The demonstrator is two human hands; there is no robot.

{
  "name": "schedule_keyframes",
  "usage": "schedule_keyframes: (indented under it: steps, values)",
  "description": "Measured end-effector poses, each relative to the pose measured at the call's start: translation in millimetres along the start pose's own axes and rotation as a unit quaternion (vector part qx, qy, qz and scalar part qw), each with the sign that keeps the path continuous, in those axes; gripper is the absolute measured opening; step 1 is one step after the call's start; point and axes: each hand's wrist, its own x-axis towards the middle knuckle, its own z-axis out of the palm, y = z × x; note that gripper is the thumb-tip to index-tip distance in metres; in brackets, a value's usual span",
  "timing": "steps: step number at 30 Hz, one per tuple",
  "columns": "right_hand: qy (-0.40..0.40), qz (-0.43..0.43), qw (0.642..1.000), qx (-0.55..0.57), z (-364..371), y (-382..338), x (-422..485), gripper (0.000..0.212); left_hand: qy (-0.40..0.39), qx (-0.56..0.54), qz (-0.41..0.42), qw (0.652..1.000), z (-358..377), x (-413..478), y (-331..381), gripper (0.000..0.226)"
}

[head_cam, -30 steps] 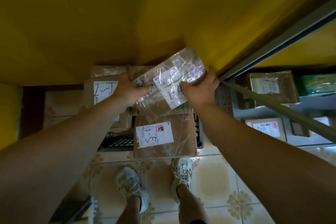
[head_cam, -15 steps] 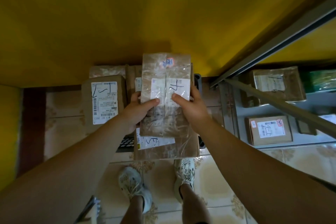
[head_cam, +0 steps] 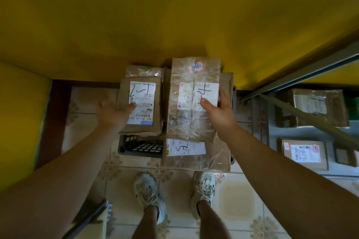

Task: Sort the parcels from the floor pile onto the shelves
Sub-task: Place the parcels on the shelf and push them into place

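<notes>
1. Above the floor pile, one taped brown parcel (head_cam: 191, 101), its label marked "1-4", is gripped at its right edge by the right hand (head_cam: 218, 111).
2. The left hand (head_cam: 114, 111), blurred, is seen spread open over a second parcel (head_cam: 140, 105).
3. Two boxes (head_cam: 305, 153) are counted on the shelves (head_cam: 310, 132) at right, partly cut off.
4. A crate (head_cam: 140, 146) is largely hidden.

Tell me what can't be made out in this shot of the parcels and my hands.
- Left hand, head view: motion-blurred, so whether it has a grip on the box marked 1-7 is unclear.
- Parcel marked 5: the parcel in the right hand covers the rest of its label.
- Black crate: mostly buried under parcels.
- Shelf boxes: label print too small to read.
</notes>
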Motion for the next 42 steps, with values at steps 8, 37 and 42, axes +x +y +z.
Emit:
schedule_keyframes:
  steps: [8, 37, 42]
  values:
    - [-0.011, 0.013, 0.999, -0.031, 20.5, 6.4, -7.7, 0.041, -0.156, -0.064, 0.0, 0.986, 3.6, -10.6, 5.0, 0.059]
    - [-0.052, -0.203, 0.978, -0.003, -17.5, -279.8, -265.9, 0.045, -0.019, -0.382, 0.193, 0.904, -266.8, -341.7, 96.3, 0.05]
    - [0.008, -0.244, 0.969, 0.035, -31.6, -292.7, -339.9, 0.049, 0.01, -0.409, 0.261, 0.875, -320.0, -379.6, 99.0, 0.033]
